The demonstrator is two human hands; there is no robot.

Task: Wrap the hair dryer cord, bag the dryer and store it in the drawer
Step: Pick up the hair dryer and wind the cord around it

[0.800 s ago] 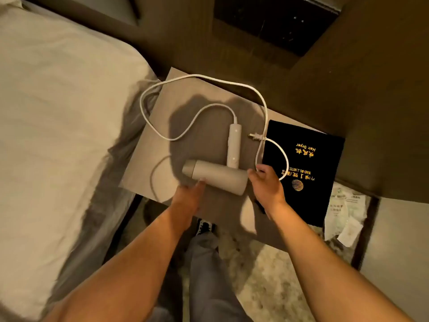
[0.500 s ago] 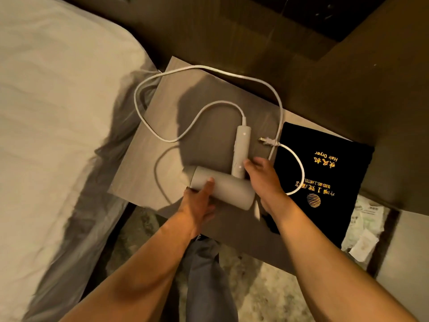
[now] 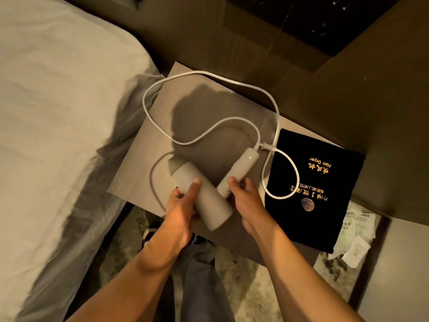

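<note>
A pale grey hair dryer [image 3: 204, 194] is lifted at the near edge of the wooden nightstand [image 3: 144, 159], barrel tilted toward the upper left. My left hand [image 3: 183, 205] wraps the barrel from the left. My right hand [image 3: 243, 196] grips the base of the handle, which points up and right. The white cord [image 3: 209, 133] runs from the handle end in loose loops across the nightstand; its plug [image 3: 267, 146] rests by the corner of a black bag [image 3: 313, 189] printed "Hair Dryer" in gold. One cord loop lies over the bag.
A bed with white linen [image 3: 58, 112] fills the left side, close against the nightstand. Dark wooden wall panels stand behind. Crumpled paper packets [image 3: 355, 233] lie to the right of the bag. My legs and a patterned carpet [image 3: 243, 291] are below.
Both hands closed on the dryer and raised it off the nightstand, turning the barrel upward to the left. The handle swung right and the cord shifted with it.
</note>
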